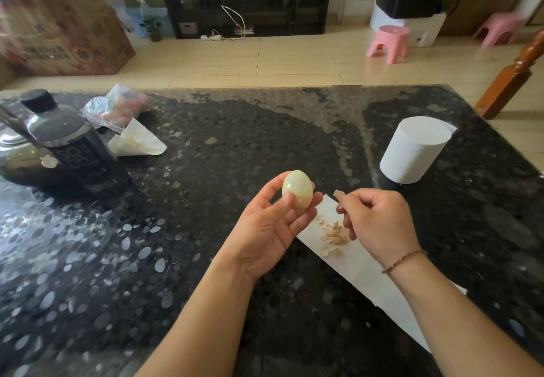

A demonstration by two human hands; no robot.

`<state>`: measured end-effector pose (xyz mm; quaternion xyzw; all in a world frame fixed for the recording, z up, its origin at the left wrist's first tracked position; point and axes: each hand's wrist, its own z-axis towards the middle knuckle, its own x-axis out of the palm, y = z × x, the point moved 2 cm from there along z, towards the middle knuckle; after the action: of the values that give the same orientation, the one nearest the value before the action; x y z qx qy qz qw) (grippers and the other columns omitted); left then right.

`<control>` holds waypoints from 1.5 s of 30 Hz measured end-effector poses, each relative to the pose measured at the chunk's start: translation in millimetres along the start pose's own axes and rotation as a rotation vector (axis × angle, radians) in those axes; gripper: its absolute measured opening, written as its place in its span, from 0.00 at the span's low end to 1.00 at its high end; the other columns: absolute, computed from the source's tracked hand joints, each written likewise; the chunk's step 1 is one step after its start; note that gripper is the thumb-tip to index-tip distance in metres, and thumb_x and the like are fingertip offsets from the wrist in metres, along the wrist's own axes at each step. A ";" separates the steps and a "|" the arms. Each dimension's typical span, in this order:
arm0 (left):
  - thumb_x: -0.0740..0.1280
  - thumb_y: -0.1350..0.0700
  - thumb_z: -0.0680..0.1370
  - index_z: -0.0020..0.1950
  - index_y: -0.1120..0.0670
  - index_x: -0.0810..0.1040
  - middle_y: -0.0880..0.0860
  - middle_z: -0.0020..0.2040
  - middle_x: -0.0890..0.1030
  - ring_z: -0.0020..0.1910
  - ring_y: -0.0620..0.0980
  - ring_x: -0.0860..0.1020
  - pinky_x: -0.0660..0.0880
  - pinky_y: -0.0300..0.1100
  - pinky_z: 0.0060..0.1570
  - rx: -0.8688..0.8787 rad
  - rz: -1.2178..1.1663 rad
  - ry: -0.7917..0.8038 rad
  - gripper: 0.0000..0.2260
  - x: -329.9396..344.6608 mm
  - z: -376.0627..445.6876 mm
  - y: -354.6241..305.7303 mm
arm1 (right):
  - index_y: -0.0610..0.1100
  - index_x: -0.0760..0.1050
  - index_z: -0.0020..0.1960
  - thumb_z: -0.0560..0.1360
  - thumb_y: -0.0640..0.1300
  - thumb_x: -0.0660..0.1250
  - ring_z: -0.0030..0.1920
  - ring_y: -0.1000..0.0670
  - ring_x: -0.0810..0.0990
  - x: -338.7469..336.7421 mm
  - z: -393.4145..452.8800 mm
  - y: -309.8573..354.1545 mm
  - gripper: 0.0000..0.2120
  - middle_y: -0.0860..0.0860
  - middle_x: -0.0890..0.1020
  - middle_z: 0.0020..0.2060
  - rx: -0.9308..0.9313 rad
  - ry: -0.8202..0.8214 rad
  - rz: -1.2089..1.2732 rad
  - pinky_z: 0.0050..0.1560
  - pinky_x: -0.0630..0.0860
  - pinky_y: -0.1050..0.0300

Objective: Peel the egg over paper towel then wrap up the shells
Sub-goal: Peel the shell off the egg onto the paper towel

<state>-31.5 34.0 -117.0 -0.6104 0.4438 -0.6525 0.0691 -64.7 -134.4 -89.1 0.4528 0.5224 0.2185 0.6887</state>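
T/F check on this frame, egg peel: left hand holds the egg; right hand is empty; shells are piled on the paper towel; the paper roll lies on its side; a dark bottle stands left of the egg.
1. The left hand holds the egg. True.
2. The right hand is empty. False: it pinches a shell piece at its fingertips.
3. Shell fragments lie on the paper towel. True.
4. The paper roll lies on its side. False: it stands on end on the table.
5. A dark bottle stands left of the egg. True.
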 end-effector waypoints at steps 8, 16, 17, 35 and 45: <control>0.67 0.60 0.78 0.70 0.57 0.72 0.59 0.60 0.82 0.50 0.51 0.81 0.78 0.40 0.48 0.004 0.085 -0.054 0.21 -1.4 0.4 0.1 | 0.51 0.81 0.50 0.76 0.50 0.67 0.42 0.53 0.81 0.5 -3.5 -2.0 0.06 0.55 0.82 0.38 -0.167 -0.034 -0.329 0.40 0.79 0.58; 0.64 0.61 0.80 0.71 0.61 0.71 0.67 0.68 0.75 0.68 0.65 0.74 0.76 0.48 0.63 -0.007 0.121 -0.008 0.20 1.3 0.7 1.9 | 0.58 0.77 0.49 0.73 0.47 0.71 0.49 0.61 0.77 14.2 -13.6 8.3 0.08 0.64 0.79 0.44 -0.351 -0.040 0.051 0.42 0.75 0.73; 0.63 0.61 0.80 0.72 0.59 0.71 0.67 0.68 0.76 0.66 0.64 0.76 0.77 0.48 0.62 -0.012 0.155 -0.016 0.19 1.9 0.8 2.1 | 0.56 0.78 0.50 0.73 0.46 0.71 0.49 0.60 0.77 13.3 -12.5 7.8 0.08 0.62 0.79 0.45 -0.385 -0.050 0.038 0.42 0.75 0.72; 0.71 0.59 0.74 0.69 0.55 0.74 0.62 0.60 0.82 0.60 0.60 0.81 0.79 0.44 0.56 -0.038 0.274 -0.012 0.23 2.5 -1.8 2.4 | 0.52 0.77 0.52 0.74 0.52 0.70 0.39 0.64 0.71 12.9 -8.2 2.0 0.08 0.58 0.73 0.50 -0.618 0.052 -0.215 0.32 0.77 0.58; 0.66 0.62 0.77 0.69 0.57 0.75 0.59 0.56 0.83 0.53 0.54 0.82 0.80 0.42 0.53 -0.079 0.262 -0.004 0.19 1.6 -1.7 4.1 | 0.49 0.71 0.45 0.75 0.52 0.66 0.39 0.54 0.74 15.4 -9.1 0.7 0.08 0.58 0.68 0.47 -0.606 0.096 -0.319 0.30 0.77 0.52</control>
<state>-35.2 31.4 -118.4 -0.5505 0.5448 -0.6189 0.1306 -67.4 -118.5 -96.9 0.1296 0.5298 0.2739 0.7921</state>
